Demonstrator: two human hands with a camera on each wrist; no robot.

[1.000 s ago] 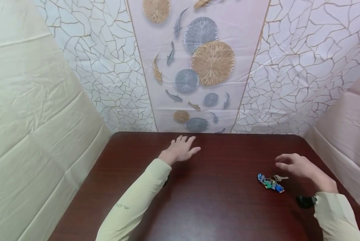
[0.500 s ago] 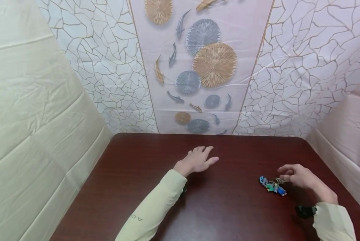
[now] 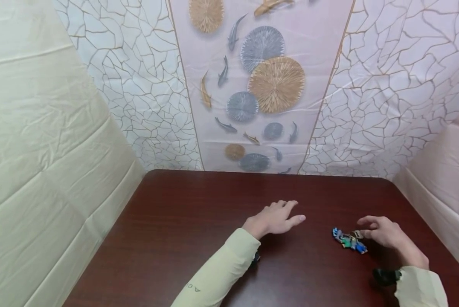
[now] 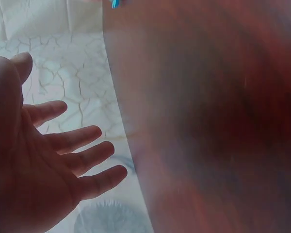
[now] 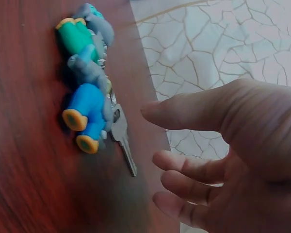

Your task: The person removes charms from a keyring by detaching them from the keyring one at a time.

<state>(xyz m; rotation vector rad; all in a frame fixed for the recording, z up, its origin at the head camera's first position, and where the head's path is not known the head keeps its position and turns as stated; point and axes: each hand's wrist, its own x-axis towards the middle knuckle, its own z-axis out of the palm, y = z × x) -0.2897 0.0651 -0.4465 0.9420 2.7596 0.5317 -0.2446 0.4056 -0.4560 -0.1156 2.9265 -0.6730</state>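
A keychain [image 3: 350,241] with blue, green and grey toy figures lies on the dark red table. Its metal key [image 5: 121,132] points toward the right hand in the right wrist view. The right hand [image 3: 384,232] hovers beside the key, thumb and fingers apart, and that view shows a gap between fingertips and key. To the left of the keychain, the left hand [image 3: 277,218] is held over the table with fingers spread. Nothing is in its palm [image 4: 34,174] in the left wrist view.
The brown-red table [image 3: 168,221] has rounded far corners. Behind it hangs a patterned cloth [image 3: 275,85] with fish and round motifs. Plain pale cloth [image 3: 41,170] walls the left side, and another cloth [image 3: 444,166] closes the right.
The left hand has moved right and nearer the person, toward the keychain. The right hand has lowered and come closer to the key. The keychain stays on the table.
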